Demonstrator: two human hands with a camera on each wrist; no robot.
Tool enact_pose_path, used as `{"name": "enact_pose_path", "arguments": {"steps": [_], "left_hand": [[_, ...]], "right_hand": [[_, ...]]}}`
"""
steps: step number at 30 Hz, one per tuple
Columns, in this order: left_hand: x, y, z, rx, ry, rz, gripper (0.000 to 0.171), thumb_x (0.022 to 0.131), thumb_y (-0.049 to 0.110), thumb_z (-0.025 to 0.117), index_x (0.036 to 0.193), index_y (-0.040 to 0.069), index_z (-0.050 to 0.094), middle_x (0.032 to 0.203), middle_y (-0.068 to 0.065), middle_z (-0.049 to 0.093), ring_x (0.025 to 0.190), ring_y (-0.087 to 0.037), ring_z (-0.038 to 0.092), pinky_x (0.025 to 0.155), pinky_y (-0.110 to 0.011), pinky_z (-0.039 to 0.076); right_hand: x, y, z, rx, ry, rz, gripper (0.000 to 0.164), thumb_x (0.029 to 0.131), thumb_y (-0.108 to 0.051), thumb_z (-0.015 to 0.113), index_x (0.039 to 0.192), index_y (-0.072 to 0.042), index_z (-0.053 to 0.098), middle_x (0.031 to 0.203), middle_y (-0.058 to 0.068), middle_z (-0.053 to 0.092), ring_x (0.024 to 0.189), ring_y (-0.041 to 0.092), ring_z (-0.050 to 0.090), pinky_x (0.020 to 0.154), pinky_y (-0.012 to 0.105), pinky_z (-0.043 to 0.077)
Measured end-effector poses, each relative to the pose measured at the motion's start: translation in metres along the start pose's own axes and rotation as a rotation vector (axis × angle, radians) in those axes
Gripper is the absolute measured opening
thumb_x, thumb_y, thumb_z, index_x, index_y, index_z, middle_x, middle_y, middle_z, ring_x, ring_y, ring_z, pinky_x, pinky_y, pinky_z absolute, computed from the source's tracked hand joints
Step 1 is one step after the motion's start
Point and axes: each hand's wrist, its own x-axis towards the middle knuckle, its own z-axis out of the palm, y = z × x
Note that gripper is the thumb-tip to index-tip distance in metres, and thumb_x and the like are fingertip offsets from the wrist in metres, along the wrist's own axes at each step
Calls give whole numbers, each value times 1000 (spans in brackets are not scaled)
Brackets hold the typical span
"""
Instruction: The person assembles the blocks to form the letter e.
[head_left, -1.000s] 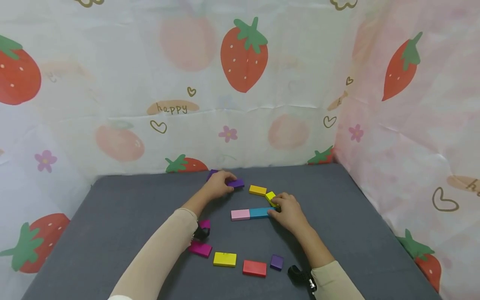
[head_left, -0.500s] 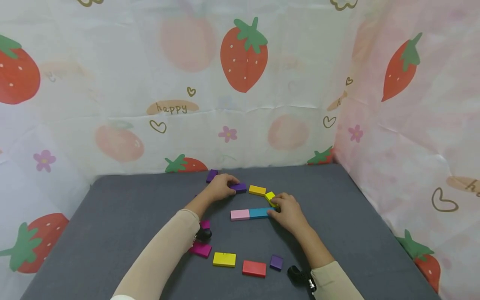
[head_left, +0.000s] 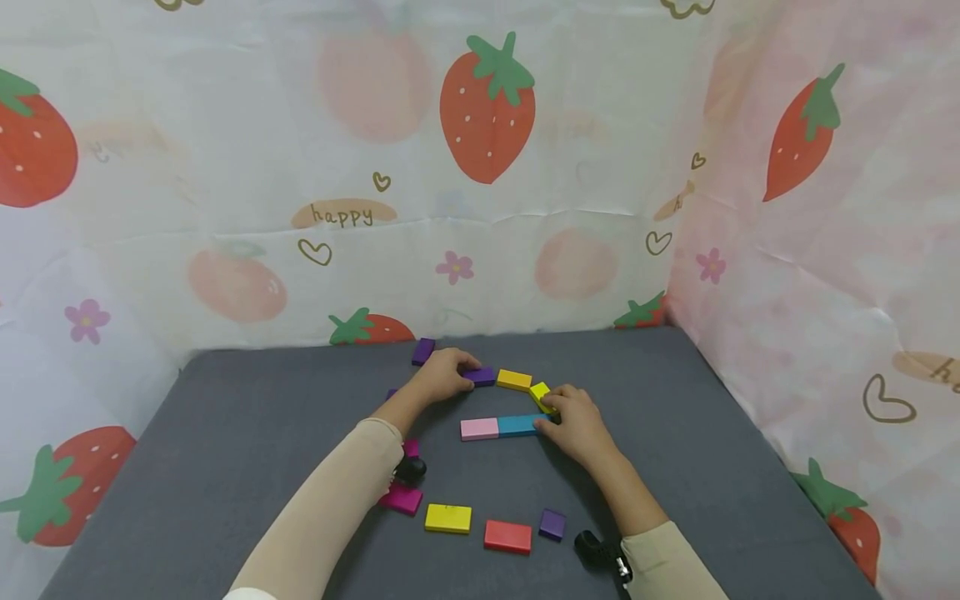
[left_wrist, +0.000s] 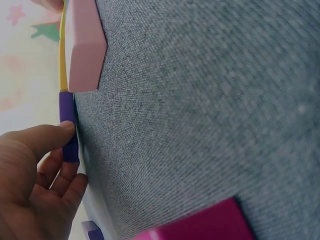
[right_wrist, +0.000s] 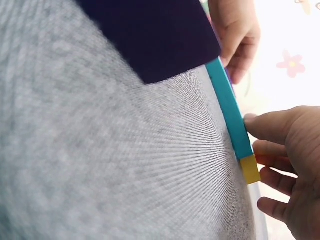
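In the head view my left hand point(head_left: 442, 377) pinches a purple block point(head_left: 482, 377) near the table's back edge. Thumb and fingers also hold that purple block point(left_wrist: 66, 107) in the left wrist view. An orange-yellow block point(head_left: 514, 380) lies just right of it, followed by a tilted yellow block point(head_left: 539, 394). My right hand point(head_left: 579, 423) grips the lower end of this yellow block, partly hiding it. Its thumb is at the right end of a blue block point(head_left: 516, 426), which adjoins a pink block point(head_left: 479, 429). Whether the thumb touches the blue block is unclear.
Nearer me lie a magenta block point(head_left: 402, 499), a yellow block point(head_left: 448, 518), a red block point(head_left: 507, 537) and a small purple block point(head_left: 552, 524). Another purple block point(head_left: 423, 351) sits at the back edge. Patterned cloth point(head_left: 487, 275) rises behind the grey table point(head_left: 225, 450).
My left hand has slid the purple block slightly right, up to the orange-yellow block, uncovering the purple block at the back edge. The right hand has stayed in place.
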Motion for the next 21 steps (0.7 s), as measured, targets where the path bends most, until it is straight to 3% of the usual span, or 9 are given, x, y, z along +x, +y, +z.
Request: {"name": "enact_pose_path", "arguments": {"steps": [21], "left_hand": [[0,1,3,8,4,-6,33,93,12,76,125,14,73,125,-6,70,115,-22,63,105,-41,49]], "right_hand": [[1,0,0,4,0,8,44,92,-26,79,129,-4,71,131,13,63,120,33,54,103,52,45]]}}
